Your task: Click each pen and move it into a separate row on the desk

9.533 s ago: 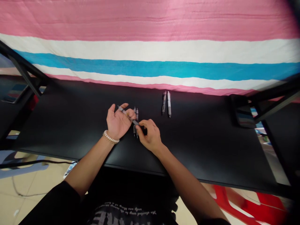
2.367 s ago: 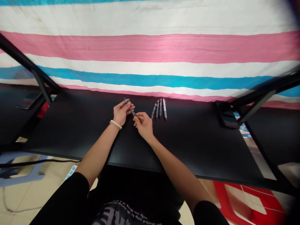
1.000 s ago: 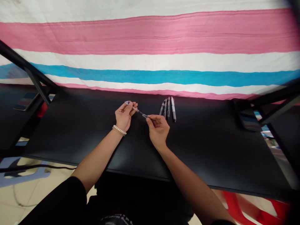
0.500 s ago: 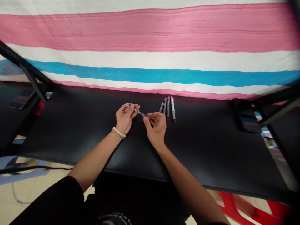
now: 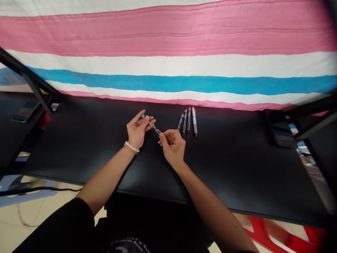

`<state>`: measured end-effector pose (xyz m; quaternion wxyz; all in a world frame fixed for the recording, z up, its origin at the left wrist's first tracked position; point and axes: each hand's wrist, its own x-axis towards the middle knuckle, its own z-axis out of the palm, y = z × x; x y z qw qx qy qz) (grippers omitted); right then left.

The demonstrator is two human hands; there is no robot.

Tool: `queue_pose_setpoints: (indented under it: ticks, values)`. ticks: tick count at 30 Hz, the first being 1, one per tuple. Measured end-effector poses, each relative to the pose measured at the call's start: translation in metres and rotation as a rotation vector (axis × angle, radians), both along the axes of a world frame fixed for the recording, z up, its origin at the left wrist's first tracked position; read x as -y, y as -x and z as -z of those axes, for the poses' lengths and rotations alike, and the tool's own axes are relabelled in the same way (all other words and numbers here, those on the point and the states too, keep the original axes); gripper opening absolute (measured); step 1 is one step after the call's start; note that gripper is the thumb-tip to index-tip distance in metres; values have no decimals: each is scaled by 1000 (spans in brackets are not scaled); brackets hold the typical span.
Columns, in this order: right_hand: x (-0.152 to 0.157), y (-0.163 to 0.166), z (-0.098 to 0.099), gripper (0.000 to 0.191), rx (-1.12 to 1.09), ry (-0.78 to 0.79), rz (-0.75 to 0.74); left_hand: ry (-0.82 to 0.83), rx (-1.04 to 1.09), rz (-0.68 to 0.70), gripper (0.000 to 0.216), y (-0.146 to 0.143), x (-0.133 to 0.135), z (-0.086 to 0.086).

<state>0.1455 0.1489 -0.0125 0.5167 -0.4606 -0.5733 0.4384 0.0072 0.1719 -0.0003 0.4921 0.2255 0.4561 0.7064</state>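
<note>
The person's left hand pinches a slim grey pen between thumb and fingers, its far end angled toward the right hand, whose fingertips sit right at that end, though whether they touch it is hard to tell. Just beyond the hands, four pens lie nearly side by side on a black desk, three dark and one pale. A beaded bracelet circles the left wrist, and a pink, white and blue striped cloth hangs behind the desk.
</note>
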Motion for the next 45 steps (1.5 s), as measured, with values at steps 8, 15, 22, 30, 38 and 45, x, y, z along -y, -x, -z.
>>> queue_pose_setpoints:
  ticks: [8,15,22,30,38,45]
  values:
    - [-2,0,-1,26,-68,120,-67,-2,67,36,40,-3,1,-4]
    - [-3,-1,0,25,12,-4,13,6,94,-53,28,-2,-1,-1]
    - [-1,-2,0,23,40,-17,39,-6,89,3,30,-7,2,-5]
    - [-1,1,-2,27,-88,183,-233,2,178,160,22,-2,3,-8]
    - [10,5,2,16,364,-155,-267,124,504,299,43,8,6,-24]
    - [12,6,7,18,454,-269,-278,108,452,291,36,12,8,-25]
